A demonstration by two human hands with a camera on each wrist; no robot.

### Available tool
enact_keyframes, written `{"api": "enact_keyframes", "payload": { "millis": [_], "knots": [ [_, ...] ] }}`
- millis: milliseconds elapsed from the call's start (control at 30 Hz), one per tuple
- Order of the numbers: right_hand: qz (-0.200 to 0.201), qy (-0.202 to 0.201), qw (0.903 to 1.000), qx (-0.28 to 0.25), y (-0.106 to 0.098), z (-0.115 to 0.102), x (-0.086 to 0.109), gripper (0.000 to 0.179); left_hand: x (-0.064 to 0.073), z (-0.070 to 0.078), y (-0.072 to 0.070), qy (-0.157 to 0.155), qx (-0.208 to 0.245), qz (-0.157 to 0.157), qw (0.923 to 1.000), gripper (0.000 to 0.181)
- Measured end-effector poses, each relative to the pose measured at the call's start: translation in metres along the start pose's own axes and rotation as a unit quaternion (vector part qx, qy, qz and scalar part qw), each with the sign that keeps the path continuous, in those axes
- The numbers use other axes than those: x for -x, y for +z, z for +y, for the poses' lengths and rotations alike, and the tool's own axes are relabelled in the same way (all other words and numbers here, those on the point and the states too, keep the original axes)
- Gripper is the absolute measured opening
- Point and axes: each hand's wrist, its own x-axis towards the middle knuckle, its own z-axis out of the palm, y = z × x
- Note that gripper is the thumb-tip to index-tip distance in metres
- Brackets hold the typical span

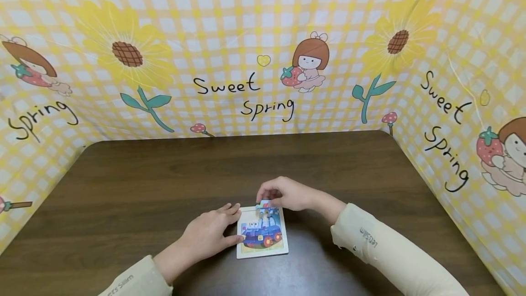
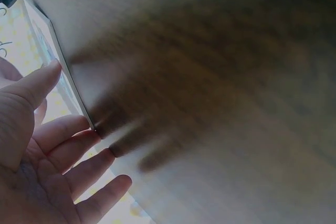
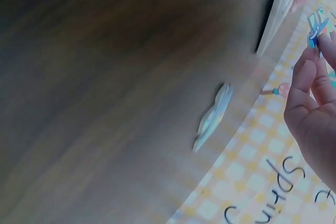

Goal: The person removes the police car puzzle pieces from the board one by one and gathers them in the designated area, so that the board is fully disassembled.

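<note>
A flat jigsaw puzzle in a white tray (image 1: 263,255) lies on the table, showing a blue cartoon vehicle with red wheels; bare tray shows at its upper left. My left hand (image 1: 209,232) rests at the tray's left side, thumb on its edge and fingers extended, as the left wrist view also shows (image 2: 58,166). Over the tray's far edge, my right hand (image 1: 287,193) pinches a small colourful puzzle piece (image 3: 314,35) between thumb and fingers. Another loose, wavy-edged piece (image 3: 214,116) lies on the table in the right wrist view; the right hand seems to hide it from the head view.
The dark wooden table (image 1: 185,168) extends around the tray. A yellow checked cloth (image 1: 230,49) with printed flowers and figures stands as a wall behind the table and along both sides.
</note>
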Motion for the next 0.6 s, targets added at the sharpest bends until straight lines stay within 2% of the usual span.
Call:
{"api": "enact_keyframes", "payload": {
  "millis": [300, 600],
  "knots": [
    [0.038, 0.001, 0.9993, -0.006, -0.017, 0.011, 0.024, 0.015, 0.002, 0.000, 0.001, 0.000, -0.008, 0.005, 1.0000, 0.063],
    [0.071, 0.026, 0.9971, -0.008, -0.034, 0.025, 0.052, 0.016, 0.001, 0.001, 0.001, -0.001, -0.007, 0.004, 1.0000, 0.064]
  ]
}}
